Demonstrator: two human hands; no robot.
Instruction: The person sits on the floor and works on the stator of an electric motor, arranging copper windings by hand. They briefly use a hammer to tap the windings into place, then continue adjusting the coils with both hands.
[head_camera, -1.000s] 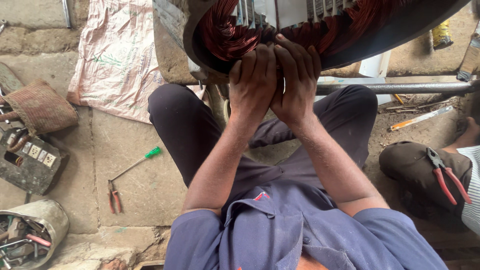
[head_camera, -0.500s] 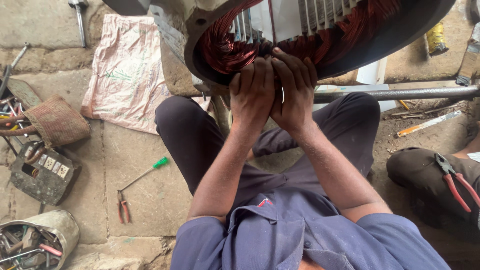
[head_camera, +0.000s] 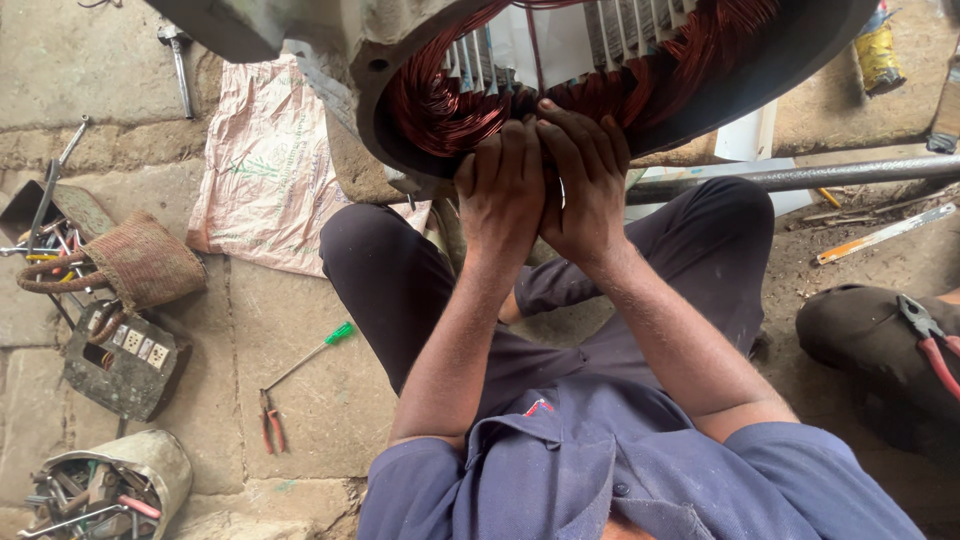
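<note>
Head view looked down on both hands pressed side by side against the copper winding (head_camera: 450, 105) at the lower rim of a big motor housing (head_camera: 300, 30). The left hand (head_camera: 503, 190) had its fingers bent and pushing into the coil ends, and the right hand (head_camera: 583, 185) lay touching it, fingers curled over the same bundle of wire; neither hand closed around a tool, both bore on the wire itself. The winding sat inside the housing, just above the person's knees, with the white slot liners (head_camera: 560, 40) standing behind the fingertips.

A pipe (head_camera: 800, 177) ran across to the right, under the housing's edge. On the stone floor to the left lay a green-handled screwdriver (head_camera: 310, 355), red pliers (head_camera: 270, 425), a woven bag (head_camera: 140, 262) and a tin of tools (head_camera: 110, 490). A second person's knee (head_camera: 870, 345) with red-handled pliers (head_camera: 930, 345) resting on it showed at the right.

Judging from this, hard pressing could scrape the wire's coating against the metal slot edges or kink a strand. A slip of the fingers could also catch on those sharp edges, since both hands were crowded close together.
</note>
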